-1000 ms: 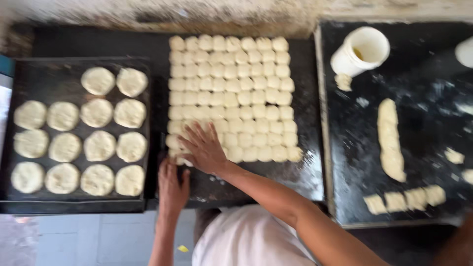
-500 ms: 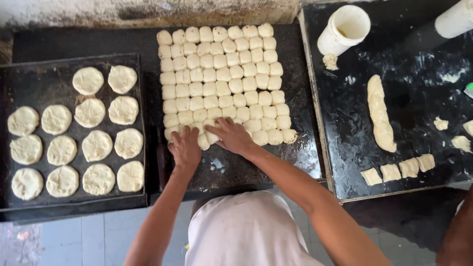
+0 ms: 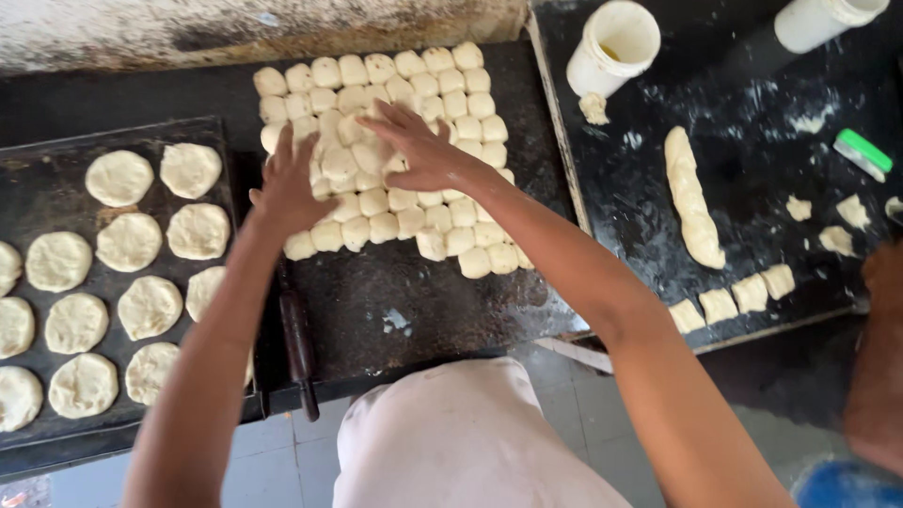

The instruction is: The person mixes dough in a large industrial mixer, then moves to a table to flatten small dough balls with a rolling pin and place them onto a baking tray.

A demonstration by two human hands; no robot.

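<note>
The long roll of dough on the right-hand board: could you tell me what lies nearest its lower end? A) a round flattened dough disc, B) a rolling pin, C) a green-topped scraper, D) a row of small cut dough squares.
D: the long roll of dough ends just above a row of small cut dough squares near the board's front edge; the flattened discs and the rolling pin lie far to the left.

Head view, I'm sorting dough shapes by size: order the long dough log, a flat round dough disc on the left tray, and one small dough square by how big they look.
1. Long pale dough log
2. Flat round dough disc
3. Small dough square
</note>
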